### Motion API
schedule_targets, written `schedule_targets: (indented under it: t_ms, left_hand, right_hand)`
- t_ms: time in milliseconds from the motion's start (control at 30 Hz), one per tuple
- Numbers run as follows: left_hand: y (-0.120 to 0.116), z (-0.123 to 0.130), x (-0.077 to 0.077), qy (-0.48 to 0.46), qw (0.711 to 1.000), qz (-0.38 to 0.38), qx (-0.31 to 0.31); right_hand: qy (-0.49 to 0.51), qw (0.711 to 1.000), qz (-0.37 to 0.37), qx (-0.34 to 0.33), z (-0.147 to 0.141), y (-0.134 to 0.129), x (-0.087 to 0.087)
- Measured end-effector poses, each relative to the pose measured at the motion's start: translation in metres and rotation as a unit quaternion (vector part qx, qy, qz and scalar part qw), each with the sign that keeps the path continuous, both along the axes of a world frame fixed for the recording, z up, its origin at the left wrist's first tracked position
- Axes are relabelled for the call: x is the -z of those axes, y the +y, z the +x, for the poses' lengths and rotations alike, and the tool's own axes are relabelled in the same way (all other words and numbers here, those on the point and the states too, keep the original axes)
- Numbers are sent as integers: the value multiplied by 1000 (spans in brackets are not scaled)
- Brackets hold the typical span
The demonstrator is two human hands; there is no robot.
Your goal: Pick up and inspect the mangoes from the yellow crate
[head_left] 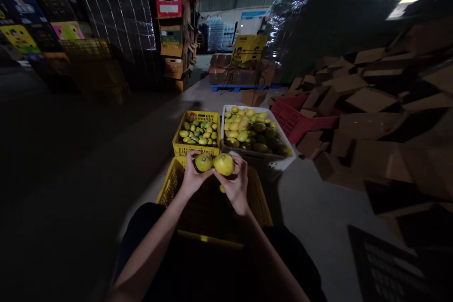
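My left hand (191,175) is wrapped round a green-yellow fruit (204,162). Beside it, my right hand (238,183) grips a yellower, slightly larger fruit (224,164). Both fruits are held side by side above a large yellow crate (169,188) between my legs. A bit of another yellow fruit (222,188) shows between my wrists; the dark inside of the crate is hard to make out. Just beyond stand a smaller yellow crate (178,150) with several green and yellow fruits and a white crate (283,163) heaped with yellow and green fruits.
Flattened and open cardboard boxes (371,127) are piled at the right, against a red crate (290,118). Stacked cartons (171,37) rise behind on the left. A yellow box (248,51) sits on brown cartons over a blue pallet (237,88).
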State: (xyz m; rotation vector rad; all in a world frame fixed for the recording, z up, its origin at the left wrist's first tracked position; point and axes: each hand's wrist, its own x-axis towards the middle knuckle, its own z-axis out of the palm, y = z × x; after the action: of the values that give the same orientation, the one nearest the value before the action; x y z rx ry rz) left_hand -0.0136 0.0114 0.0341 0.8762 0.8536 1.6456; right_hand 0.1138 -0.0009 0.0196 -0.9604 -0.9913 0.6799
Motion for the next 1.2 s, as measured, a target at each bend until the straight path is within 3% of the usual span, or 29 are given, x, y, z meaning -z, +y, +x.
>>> schedule_targets:
  t_ms: [133, 300, 433, 700, 867, 1067, 1200]
  left_hand:
    - [0, -7, 1, -64, 993, -45, 86]
    - [7, -13, 0, -197, 960, -135, 145]
    - [12, -14, 0, -262, 926, -194, 189]
    - [11, -9, -3, -280, 913, -184, 232]
    - [10, -9, 0, -247, 901, -241, 263]
    - [7, -15, 3, -263, 889, -274, 255]
    - [3, -13, 5, -181, 910, -277, 251]
  right_hand:
    - [112, 987, -34, -113, 4, -2, -5]
    - [306, 913, -109, -248, 12, -2, -10]
    - [355, 866, -186, -300, 11, 2, -10]
    - [345, 874, -217, -264, 3, 2, -8]
    - [368, 857, -266, -245, 7, 1, -7]
    - [419, 836, -242, -257, 22, 0, -8]
    - [454, 816, -247, -259, 34, -2, -12]
